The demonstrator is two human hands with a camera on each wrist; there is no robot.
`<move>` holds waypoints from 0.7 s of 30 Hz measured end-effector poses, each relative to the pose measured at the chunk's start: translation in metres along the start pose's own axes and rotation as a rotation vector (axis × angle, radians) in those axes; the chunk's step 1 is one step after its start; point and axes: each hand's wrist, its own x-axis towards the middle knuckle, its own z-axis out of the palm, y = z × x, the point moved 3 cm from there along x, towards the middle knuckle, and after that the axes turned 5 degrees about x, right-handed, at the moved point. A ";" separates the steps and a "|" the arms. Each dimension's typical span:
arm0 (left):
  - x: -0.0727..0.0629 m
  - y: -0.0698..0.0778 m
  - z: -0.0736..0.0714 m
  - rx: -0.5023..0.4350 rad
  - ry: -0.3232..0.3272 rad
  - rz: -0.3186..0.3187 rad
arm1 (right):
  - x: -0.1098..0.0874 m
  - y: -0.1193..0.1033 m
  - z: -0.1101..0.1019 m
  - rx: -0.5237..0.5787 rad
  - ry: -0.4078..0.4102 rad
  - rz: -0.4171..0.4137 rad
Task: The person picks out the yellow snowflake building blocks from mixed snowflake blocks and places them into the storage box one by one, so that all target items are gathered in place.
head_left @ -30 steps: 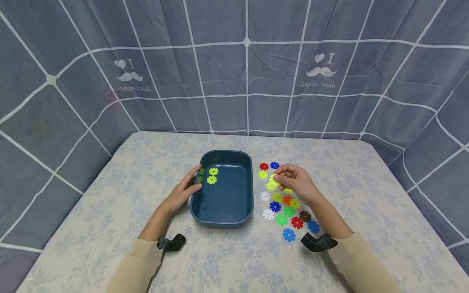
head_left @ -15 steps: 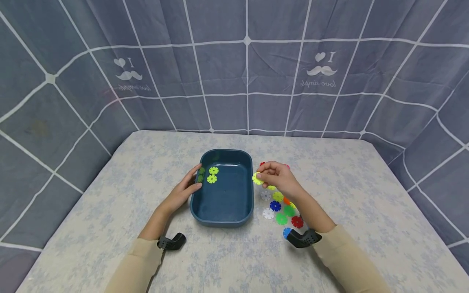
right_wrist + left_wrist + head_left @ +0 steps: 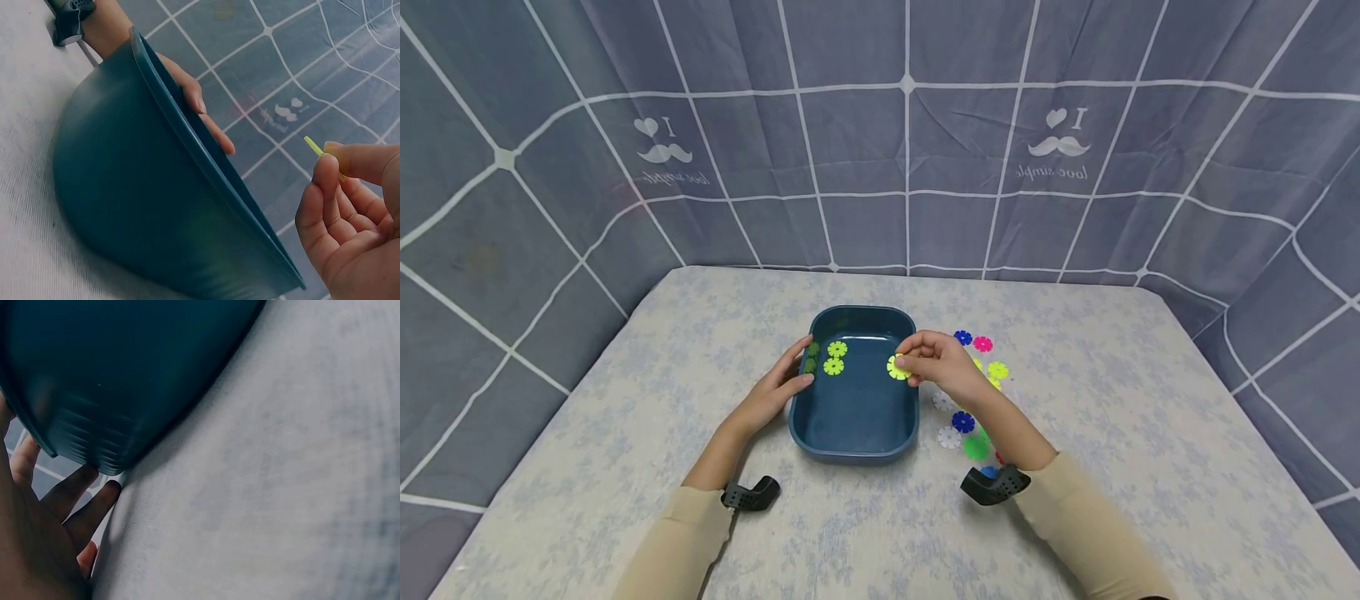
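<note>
My right hand (image 3: pixel 942 367) pinches a yellow, notched plastic disc (image 3: pixel 897 367) between thumb and fingertips, over the right side of a dark teal basin (image 3: pixel 853 425). Edge-on, the same disc (image 3: pixel 314 147) shows in the right wrist view, above the rim. My left hand (image 3: pixel 772 393) rests at the basin's left rim with fingers spread. Seen from the left wrist, its fingers (image 3: pixel 74 490) lie fairly straight along the basin's outer wall. Inside the basin, two yellow-green discs (image 3: pixel 835 358) lie near the left wall, which mirrors them.
Right of the basin, loose discs in several colours lie on the patterned tablecloth (image 3: pixel 722 333), among them a blue one (image 3: pixel 963 422), a green one (image 3: pixel 976 448) and a pink one (image 3: pixel 982 344). My right forearm hides some. A grey checked curtain (image 3: pixel 865 150) hangs behind the table.
My right hand has carried the yellow disc leftward, from the loose discs to over the basin's right side. The left hand and the basin have stayed put.
</note>
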 end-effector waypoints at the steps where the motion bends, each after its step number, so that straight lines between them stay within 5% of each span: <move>1: -0.001 0.004 0.000 0.003 -0.002 -0.002 | 0.002 0.000 0.002 -0.003 -0.002 -0.001; 21: -0.003 0.007 -0.001 -0.001 0.003 -0.007 | 0.018 0.000 0.030 0.002 -0.007 0.024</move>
